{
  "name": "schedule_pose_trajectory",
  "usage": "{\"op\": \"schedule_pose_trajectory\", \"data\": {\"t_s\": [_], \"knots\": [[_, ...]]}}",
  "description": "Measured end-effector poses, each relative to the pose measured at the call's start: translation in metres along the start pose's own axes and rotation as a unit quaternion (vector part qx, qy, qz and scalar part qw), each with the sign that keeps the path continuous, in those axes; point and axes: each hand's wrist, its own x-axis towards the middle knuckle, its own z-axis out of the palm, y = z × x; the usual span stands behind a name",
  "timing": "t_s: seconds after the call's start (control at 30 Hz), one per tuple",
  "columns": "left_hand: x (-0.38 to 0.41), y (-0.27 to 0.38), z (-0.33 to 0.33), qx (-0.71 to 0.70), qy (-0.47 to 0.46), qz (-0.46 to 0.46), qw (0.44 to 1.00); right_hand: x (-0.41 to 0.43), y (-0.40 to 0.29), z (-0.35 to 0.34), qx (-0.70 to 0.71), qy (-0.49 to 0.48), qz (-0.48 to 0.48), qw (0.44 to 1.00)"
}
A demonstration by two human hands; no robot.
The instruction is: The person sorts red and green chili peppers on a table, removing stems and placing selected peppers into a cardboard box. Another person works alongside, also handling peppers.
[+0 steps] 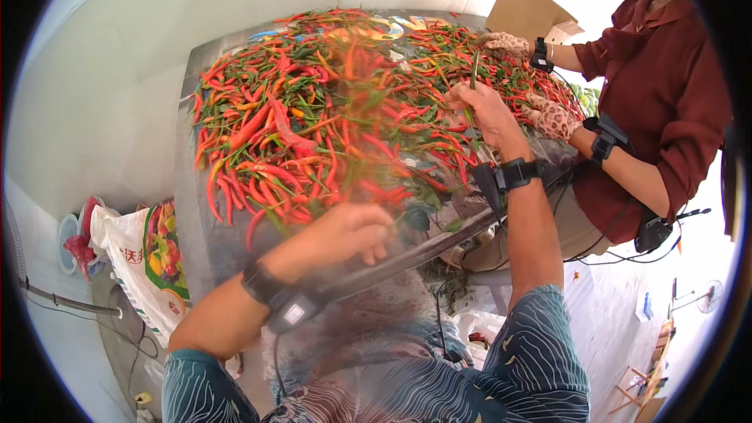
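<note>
A large heap of red chili peppers (276,135) with green stems and leaves covers much of the dark tabletop (194,235) before me. My left hand (346,232) hovers at the near edge of the heap, fingers curled and blurred by motion; whether anything is in them cannot be made out. Farther right, my right hand (484,108) is over the peppers with its fingers drawn together on a thin, greenish, stem-like piece (474,70) that sticks up past the knuckles. A hazy smear blurs the middle of the view.
At the right a person in a dark red shirt (664,88) works the same heap with patterned gloves (552,117). An open cardboard box (529,9) stands at the far right corner. A printed white sack (129,258) leans left of the table. Cables (611,255) hang at the right.
</note>
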Motion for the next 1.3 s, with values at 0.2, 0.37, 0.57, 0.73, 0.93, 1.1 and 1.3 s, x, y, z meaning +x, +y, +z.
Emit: {"op": "schedule_pose_trajectory", "data": {"t_s": [0.2, 0.37, 0.57, 0.73, 0.93, 1.1, 1.3], "knots": [[-0.001, -0.001, 0.000, -0.013, 0.002, 0.004, 1.000, 0.017, -0.001, 0.009, -0.236, -0.081, -0.061, 0.966], [0.000, -0.001, 0.000, -0.022, -0.004, 0.012, 1.000, 0.027, 0.014, 0.046, -0.454, -0.130, -0.184, 0.862], [-0.001, 0.005, 0.001, -0.009, 0.001, 0.000, 1.000, 0.032, 0.007, 0.052, -0.507, -0.140, -0.096, 0.845], [-0.002, 0.001, 0.002, -0.007, 0.004, 0.003, 1.000, 0.038, 0.012, 0.023, -0.259, -0.060, -0.045, 0.963], [-0.002, -0.002, 0.000, 0.003, -0.004, 0.005, 1.000, 0.027, 0.009, 0.010, 0.003, -0.100, 0.065, 0.993], [-0.002, 0.000, 0.002, -0.003, 0.001, 0.010, 1.000, 0.016, 0.006, 0.014, -0.001, -0.080, 0.059, 0.995], [0.000, -0.003, 0.001, 0.001, -0.002, 0.019, 1.000, 0.002, 0.010, 0.008, -0.058, -0.085, 0.019, 0.994]]}}
